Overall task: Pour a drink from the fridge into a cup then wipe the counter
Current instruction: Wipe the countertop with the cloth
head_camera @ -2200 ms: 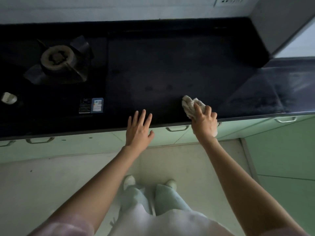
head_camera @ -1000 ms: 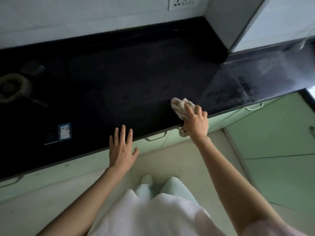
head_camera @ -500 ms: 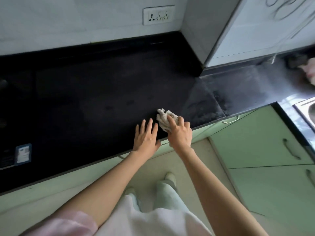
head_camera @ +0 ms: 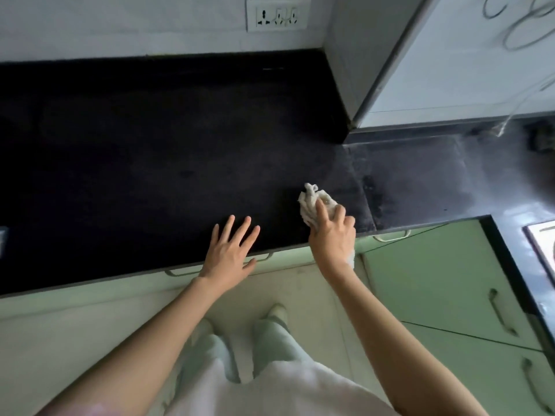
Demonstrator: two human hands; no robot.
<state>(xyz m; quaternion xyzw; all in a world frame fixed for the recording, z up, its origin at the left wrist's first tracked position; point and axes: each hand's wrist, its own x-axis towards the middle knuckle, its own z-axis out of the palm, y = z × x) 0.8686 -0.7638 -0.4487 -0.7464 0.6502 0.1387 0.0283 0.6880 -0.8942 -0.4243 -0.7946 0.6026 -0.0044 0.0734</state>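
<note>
A crumpled white cloth [head_camera: 312,202] lies on the black counter [head_camera: 156,151] close to its front edge. My right hand [head_camera: 333,235] grips the cloth and holds it down on the counter; a bit of cloth also shows below the wrist. My left hand [head_camera: 229,250] rests flat on the counter's front edge, fingers straight and spread, a short way left of the cloth. No cup or drink is in view.
The counter turns a corner at the right, toward a sink edge [head_camera: 540,244]. A white cabinet side [head_camera: 375,64] stands on the counter at the back right. A wall socket [head_camera: 276,18] sits above. Green cupboard doors with handles [head_camera: 498,310] run below.
The view has swung right, so the stove burner left the frame. My right hand with the cloth has moved right along the counter edge, and my left hand followed along the edge.
</note>
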